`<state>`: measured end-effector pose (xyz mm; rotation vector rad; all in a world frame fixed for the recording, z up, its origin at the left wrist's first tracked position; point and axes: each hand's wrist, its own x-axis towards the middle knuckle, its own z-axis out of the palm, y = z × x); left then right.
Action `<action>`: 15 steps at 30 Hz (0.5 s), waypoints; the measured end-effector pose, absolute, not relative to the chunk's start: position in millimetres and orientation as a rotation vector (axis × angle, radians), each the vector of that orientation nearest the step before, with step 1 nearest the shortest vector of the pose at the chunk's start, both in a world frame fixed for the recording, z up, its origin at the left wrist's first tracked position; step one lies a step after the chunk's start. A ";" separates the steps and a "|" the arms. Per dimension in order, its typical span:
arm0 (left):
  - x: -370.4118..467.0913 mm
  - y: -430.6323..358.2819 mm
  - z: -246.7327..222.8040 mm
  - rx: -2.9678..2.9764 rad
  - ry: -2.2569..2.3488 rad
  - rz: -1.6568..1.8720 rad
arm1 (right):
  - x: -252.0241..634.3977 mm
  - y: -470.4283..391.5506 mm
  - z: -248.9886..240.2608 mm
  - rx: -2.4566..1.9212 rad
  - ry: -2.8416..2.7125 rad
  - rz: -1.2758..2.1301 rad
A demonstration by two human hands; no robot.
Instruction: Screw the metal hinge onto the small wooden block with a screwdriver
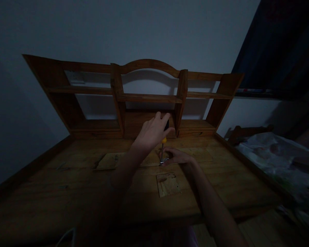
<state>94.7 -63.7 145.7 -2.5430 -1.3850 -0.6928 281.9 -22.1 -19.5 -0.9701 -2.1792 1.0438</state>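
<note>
My left hand (153, 130) is closed around the top of a screwdriver (162, 151) with a black and yellow handle. Its shaft points down, nearly upright, and the tip meets a small metal hinge-like piece (166, 159) with holes. Low at the board, my right hand (177, 156) has its fingers bent around that metal piece, pressing it against a long thin wooden board (110, 161). The board lies flat across the desk, partly covered by my left forearm. Any screw under the tip is too small to make out.
A square wooden piece (168, 184) lies on the wooden desk (79, 192), nearer to me. Behind stands a wooden shelf unit (150, 98) against the wall. Several small thin items (63, 168) lie at left. A plastic bag (273, 154) sits beyond the right edge.
</note>
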 end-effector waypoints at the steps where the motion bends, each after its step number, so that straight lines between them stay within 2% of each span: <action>1: 95.8 -63.4 145.8 -2.513 -1.395 -0.689 | 281.9 -21.8 -20.2 -0.975 -2.180 1.038; 8: 88.1 -57.9 147.7 -2.818 -1.149 -0.835 | 282.4 -23.1 -18.2 -0.950 -2.177 1.060; 15: 83.9 -55.5 147.0 -3.010 -1.061 -0.825 | 282.0 -23.6 -16.7 -0.953 -2.201 1.060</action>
